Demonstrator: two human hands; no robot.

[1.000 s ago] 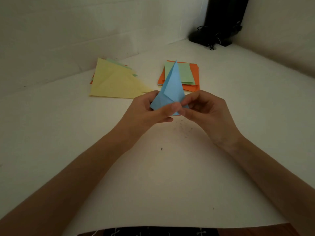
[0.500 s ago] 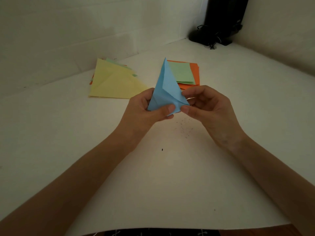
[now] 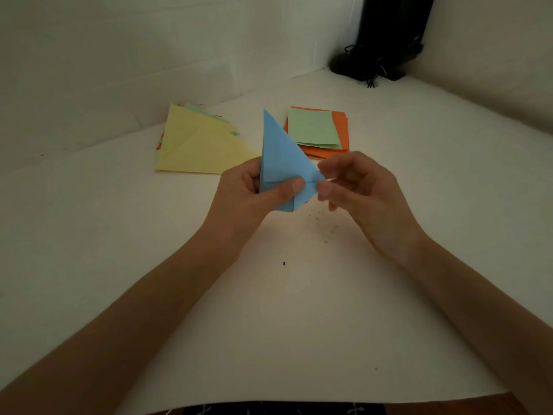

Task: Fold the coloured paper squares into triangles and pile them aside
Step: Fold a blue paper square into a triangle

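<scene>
No legible text, labels, nos. or signs anywhere in view.

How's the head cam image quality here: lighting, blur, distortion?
Head view: dim, warm light, darker corners, no glare. The wide-angle lens bows the near edge of the table. The right hand looks slightly smeared at its fingertips; the blue paper and left hand are sharp.

Dim, warm, wide-angle view; right hand (image 3: 359, 190) slightly motion-blurred.
</scene>
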